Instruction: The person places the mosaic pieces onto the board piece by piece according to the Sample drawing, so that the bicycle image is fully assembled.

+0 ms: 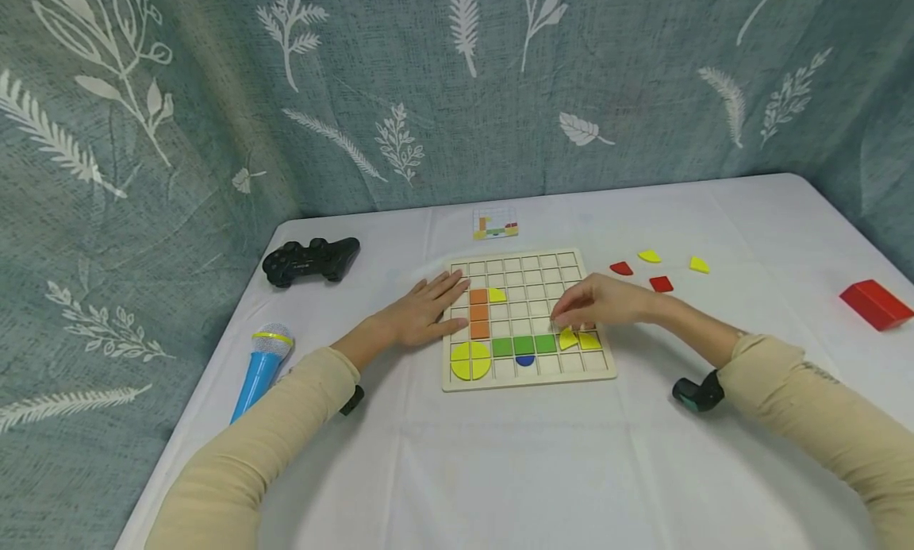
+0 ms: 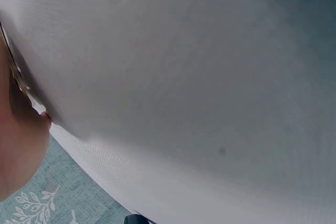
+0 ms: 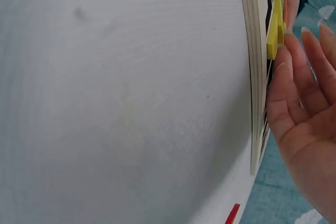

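Note:
A cream grid board lies on the white cloth with coloured pieces in its squares. My left hand rests on the board's left edge, fingers spread and straight. Orange squares form a column beside its fingertips. My right hand bends over the board's right side, thumb and fingertips pinching a yellow quarter-circle piece that sits askew in the grid. In the right wrist view the same fingertips meet yellow pieces at the board's edge. Green squares run to the left of them.
Loose red pieces and yellow pieces lie right of the board. A small pattern card is behind it. A black game controller and blue microphone stand left; a red block lies far right.

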`<state>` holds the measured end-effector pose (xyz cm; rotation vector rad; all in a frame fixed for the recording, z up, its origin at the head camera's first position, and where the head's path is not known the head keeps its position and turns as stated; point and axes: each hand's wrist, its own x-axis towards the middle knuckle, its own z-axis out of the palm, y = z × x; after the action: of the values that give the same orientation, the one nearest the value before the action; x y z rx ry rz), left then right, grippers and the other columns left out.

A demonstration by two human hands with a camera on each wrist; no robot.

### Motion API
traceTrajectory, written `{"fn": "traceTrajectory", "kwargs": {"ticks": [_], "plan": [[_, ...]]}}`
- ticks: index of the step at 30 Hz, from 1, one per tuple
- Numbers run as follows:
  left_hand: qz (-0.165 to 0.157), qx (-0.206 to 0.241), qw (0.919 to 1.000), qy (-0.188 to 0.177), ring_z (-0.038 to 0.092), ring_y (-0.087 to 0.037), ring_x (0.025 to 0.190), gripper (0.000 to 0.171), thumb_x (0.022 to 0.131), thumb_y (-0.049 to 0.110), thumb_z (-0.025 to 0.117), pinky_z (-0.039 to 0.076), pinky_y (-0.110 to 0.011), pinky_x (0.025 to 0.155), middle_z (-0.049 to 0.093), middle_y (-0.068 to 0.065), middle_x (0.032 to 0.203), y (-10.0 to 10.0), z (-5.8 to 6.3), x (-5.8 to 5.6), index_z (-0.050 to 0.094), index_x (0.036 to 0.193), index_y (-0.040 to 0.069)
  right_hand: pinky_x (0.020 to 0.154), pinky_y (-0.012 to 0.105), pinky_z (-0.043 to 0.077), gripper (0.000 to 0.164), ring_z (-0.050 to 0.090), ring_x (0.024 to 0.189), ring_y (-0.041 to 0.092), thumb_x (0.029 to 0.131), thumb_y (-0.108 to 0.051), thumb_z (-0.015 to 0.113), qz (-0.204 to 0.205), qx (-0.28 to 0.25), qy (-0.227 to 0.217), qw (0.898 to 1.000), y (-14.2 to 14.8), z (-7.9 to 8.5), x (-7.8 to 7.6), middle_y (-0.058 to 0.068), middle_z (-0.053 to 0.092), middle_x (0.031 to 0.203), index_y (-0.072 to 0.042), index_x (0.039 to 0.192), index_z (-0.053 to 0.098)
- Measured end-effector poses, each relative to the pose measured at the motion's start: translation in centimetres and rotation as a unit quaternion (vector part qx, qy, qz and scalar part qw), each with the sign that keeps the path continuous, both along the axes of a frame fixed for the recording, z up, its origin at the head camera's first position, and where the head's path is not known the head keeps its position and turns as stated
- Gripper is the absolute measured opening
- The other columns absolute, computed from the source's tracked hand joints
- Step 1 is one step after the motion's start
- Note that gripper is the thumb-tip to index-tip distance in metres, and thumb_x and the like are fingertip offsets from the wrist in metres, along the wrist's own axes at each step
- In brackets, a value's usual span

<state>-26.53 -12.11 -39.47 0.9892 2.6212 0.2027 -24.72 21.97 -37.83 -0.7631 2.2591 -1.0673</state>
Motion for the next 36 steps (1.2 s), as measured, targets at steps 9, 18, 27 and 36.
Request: {"fn": "traceTrajectory", "kwargs": {"ticks": [9,18,27,36], "plan": [[0.005,-0.005,1.0,0.0,-0.007,-0.019,0.144,0.073,0.1,0.054,0.033,-0.001,-0.045,0.114,-0.006,-0.002,0.159,0.0,0.0,-0.1,0.002,0.155,0.017,0.071,0.029,0.045,0.022,0.054,0.081,0.02,0.093,-0.02,0.065,-0.001,0.001,-0.007,1.0,0.2,0.3,0.4,0.001,0.066,0.093,-0.008,0.11,0.071],[0.001,0.007,1.0,-0.002,-0.006,-0.02,0.144,0.073,0.1,0.053,0.035,0.0,-0.047,0.113,-0.005,-0.004,0.159,0.0,-0.1,0.0,0.004,0.155,0.015,0.086,0.037,0.042,0.024,0.055,0.094,0.02,0.095,-0.021,0.062,0.027,0.008,-0.02,0.999,0.0,0.2,0.6,-0.001,0.067,0.101,-0.011,0.115,0.069],[-0.001,0.01,1.0,0.003,-0.005,-0.021,0.144,0.073,0.1,0.053,0.035,0.001,-0.048,0.113,-0.003,-0.005,0.159,0.0,0.0,-0.1,0.005,0.155,0.014,0.088,0.037,0.042,0.025,0.055,0.095,0.02,0.095,-0.022,0.062,0.035,0.004,-0.014,0.999,0.1,0.0,0.6,-0.001,0.067,0.104,-0.01,0.116,0.068],[-0.005,0.013,0.9999,0.004,-0.004,-0.022,0.144,0.074,0.1,0.053,0.035,0.002,-0.049,0.113,-0.002,-0.006,0.159,0.0,-0.1,-0.1,0.005,0.155,0.014,0.084,0.036,0.045,0.041,0.054,0.099,0.025,0.097,-0.033,0.057,-0.081,-0.011,-0.047,0.996,2.3,0.7,0.1,0.007,0.064,0.114,-0.007,0.129,0.058]]}}
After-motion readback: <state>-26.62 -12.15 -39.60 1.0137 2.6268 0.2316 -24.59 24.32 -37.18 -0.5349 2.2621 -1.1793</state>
